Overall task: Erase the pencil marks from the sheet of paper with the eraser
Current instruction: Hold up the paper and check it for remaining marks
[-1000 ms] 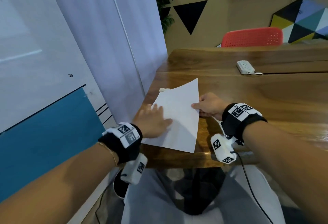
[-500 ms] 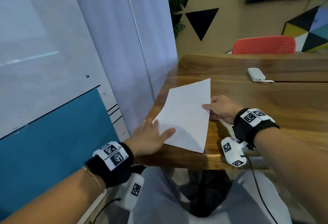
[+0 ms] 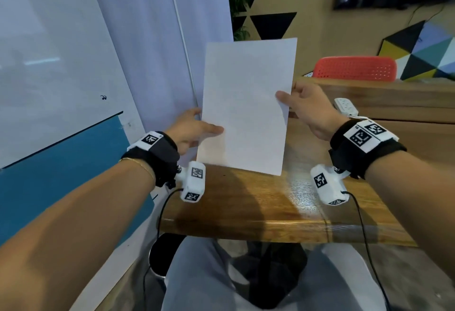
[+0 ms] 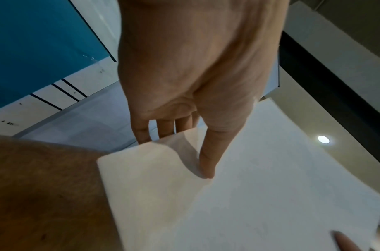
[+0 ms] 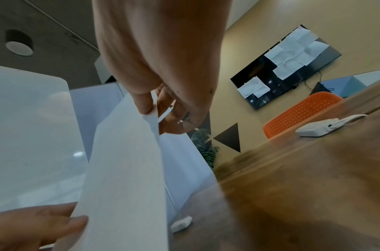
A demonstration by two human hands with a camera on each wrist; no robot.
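Both hands [image 3: 187, 128] [image 3: 310, 111] pinch the sheet [image 3: 246, 104]; only right wrist view shows eraser [image 5: 181, 223].

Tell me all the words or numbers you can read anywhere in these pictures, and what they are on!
There are no words or numbers that can be read.
Sheet of paper: no writing shows; any pencil marks are too faint to make out.
Wristband tags: black-and-white square code patterns, not letters.
White papers on the dark wall screen: too blurred to read.
Small dark squiggle on the whiteboard: not a readable word.
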